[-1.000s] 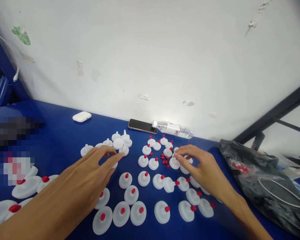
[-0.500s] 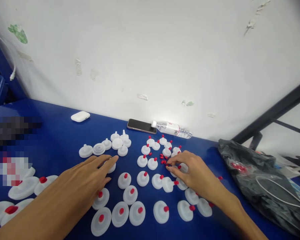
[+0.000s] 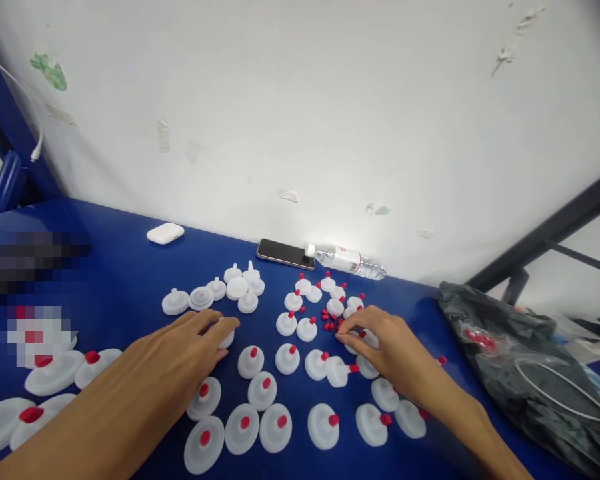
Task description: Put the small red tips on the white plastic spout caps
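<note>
My left hand (image 3: 180, 350) lies low over the blue table (image 3: 115, 280), its fingers curled on a white disc part (image 3: 226, 339) without a red cap. My right hand (image 3: 385, 347) pinches at a small heap of loose red caps (image 3: 330, 320), thumb and forefinger together; what sits between them is too small to name. Several white discs with red caps (image 3: 263, 390) lie in rows in front of me. A cluster of uncapped white discs (image 3: 237, 288) sits beyond my left hand.
A phone (image 3: 286, 253), a lying water bottle (image 3: 347, 261) and a white earbud case (image 3: 165, 233) rest by the white wall. A black plastic bag (image 3: 520, 363) with a white cable fills the right side. Larger capped discs (image 3: 55, 377) lie at the left.
My left hand drew back from the uncapped cluster with one disc under its fingers. My right hand shifted left to the loose red caps and closed into a pinch.
</note>
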A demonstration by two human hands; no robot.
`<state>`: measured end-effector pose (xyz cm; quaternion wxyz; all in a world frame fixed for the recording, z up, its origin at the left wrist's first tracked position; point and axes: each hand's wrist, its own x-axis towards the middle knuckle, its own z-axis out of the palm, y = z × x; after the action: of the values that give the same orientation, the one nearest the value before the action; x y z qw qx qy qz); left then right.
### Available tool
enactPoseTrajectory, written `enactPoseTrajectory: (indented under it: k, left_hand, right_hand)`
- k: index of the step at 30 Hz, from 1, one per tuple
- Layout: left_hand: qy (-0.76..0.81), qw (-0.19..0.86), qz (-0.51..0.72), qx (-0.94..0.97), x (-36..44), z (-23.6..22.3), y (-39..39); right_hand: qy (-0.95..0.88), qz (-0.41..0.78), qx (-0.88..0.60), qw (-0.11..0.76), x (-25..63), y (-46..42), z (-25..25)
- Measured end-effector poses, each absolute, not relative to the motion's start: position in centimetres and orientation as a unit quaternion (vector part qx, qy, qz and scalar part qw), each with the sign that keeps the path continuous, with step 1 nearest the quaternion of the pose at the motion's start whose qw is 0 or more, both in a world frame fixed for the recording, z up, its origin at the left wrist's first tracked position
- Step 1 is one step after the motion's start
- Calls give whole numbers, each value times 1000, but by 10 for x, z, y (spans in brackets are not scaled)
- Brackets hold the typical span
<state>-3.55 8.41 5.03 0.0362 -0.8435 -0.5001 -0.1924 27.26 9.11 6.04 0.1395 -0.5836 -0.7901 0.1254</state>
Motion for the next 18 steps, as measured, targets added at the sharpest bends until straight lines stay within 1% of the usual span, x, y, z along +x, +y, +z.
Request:
enactPoseTrajectory:
  k: [5, 10, 14, 18]
  left_hand:
    - [-482, 63, -179, -855, -36, 55, 87]
    - [-474, 83, -227, -846, -42, 45, 81]
    - [-423, 126, -228, -868, -45, 44, 76]
    - [-438, 86, -306, -841, -33, 52, 76]
  right_hand:
    - [-794, 121, -580, 137, 273, 88, 64]
    - [-799, 127, -571, 138, 273, 88, 61]
    - [-801, 125, -565, 152, 272, 88, 62]
    - [-796, 128, -561, 186, 269, 86, 70]
